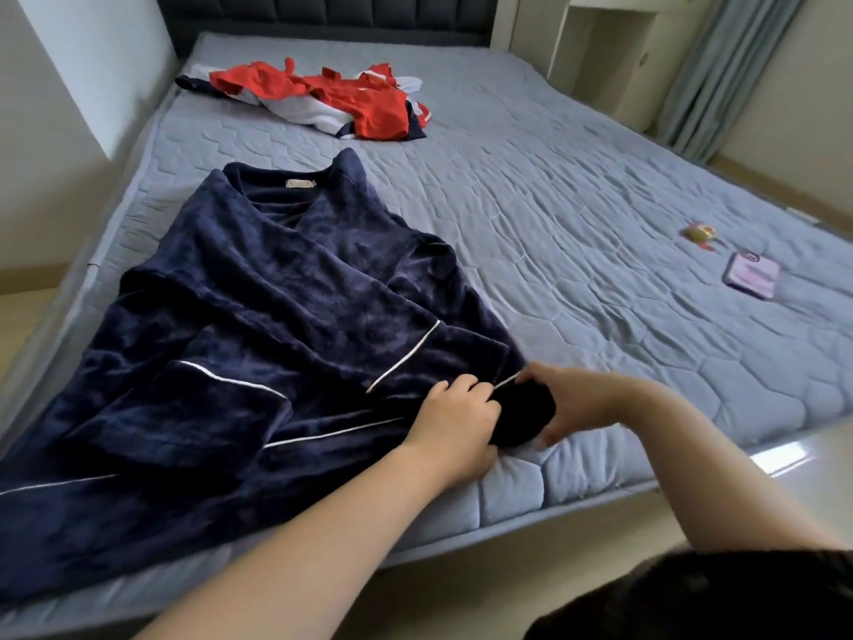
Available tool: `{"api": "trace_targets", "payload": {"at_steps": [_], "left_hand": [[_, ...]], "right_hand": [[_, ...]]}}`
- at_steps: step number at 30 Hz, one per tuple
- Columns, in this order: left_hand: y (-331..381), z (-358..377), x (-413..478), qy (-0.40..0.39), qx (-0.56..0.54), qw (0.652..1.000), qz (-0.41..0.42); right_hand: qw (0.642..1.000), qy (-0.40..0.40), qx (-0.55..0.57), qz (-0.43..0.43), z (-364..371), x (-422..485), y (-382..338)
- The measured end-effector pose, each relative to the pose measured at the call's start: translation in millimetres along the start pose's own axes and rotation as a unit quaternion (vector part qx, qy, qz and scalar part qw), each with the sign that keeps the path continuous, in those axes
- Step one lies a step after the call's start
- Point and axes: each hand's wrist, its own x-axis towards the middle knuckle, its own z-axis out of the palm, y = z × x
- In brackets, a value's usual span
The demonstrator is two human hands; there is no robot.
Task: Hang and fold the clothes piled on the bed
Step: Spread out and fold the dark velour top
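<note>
Item: navy robe (258, 307), plush, white piping, lying spread along the left side of the bed (577, 214). Its long axis is running from the collar, pointing toward the headboard (323, 11), down to the hem, which is spilling over the near-left corner. Sleeve cuff (524, 411) is bunching at the near edge, approx. mid-width, directly betw. both hands. Left hand (454, 424): fingers curling down over the fabric just left of the cuff, gripping it against the mattress. Right hand (574, 399): digits closing round the cuff's right end from far & near sides, pinching it. Both hands are touching the cuff, so neither is nearer; the bulk of the robe is lying left of & beyond the fingers. Judgement: folding the sleeve in toward the robe's body is looking like the step in hand. That move would be going leftward across the long axis, w/ nothing standing in its way. Also on bed: red-and-white clothes (323, 97), crumpled, near the far-left corner, well apart from the robe, not yet folded. Small toy (699, 233) & pink flat item (752, 274), poss. a phone, are lying near the right edge, well apart from the robe.
</note>
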Motion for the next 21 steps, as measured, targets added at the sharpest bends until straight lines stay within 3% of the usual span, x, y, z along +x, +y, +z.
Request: {"api": "trace_targets", "payload": {"at_steps": [2, 6, 8, 12, 13, 15, 17, 18, 19, 21], "left_hand": [[-2, -4, 4, 0.015, -0.016, 1.000, -0.010], [-10, -15, 6, 0.049, -0.047, 0.998, -0.008], [-11, -18, 5, 0.053, -0.047, 0.997, 0.019], [-11, -27, 8, 0.091, -0.072, 0.993, 0.033], [-12, -29, 9, 0.086, -0.078, 0.993, 0.029], [-14, -33, 10, 0.021, -0.067, 0.997, 0.022], [-17, -36, 8, -0.087, -0.062, 0.994, 0.033], [-19, -37, 7, -0.122, -0.083, 0.988, 0.038], [-20, -39, 5, -0.131, -0.137, 0.982, 0.028], [-24, -46, 3, -0.046, -0.310, 0.949, -0.028]], "right_hand": [[0.999, -0.013, -0.008, -0.029, 10, -8, 5], [0.979, 0.199, 0.003, -0.051, 25, -3, 2], [0.964, 0.256, 0.042, -0.055, 24, -3, 2], [0.918, 0.379, 0.109, 0.026, 25, -5, -4], [0.915, 0.380, 0.122, 0.062, 24, -4, -10], [0.955, 0.261, 0.093, 0.107, 23, -5, -17], [0.993, 0.065, 0.059, 0.085, 20, -8, -13], [0.995, -0.012, 0.074, 0.070, 16, -12, -7], [0.990, -0.059, 0.113, 0.052, 11, -15, -2], [0.976, -0.036, 0.213, 0.039, -1, -16, 9]]}}
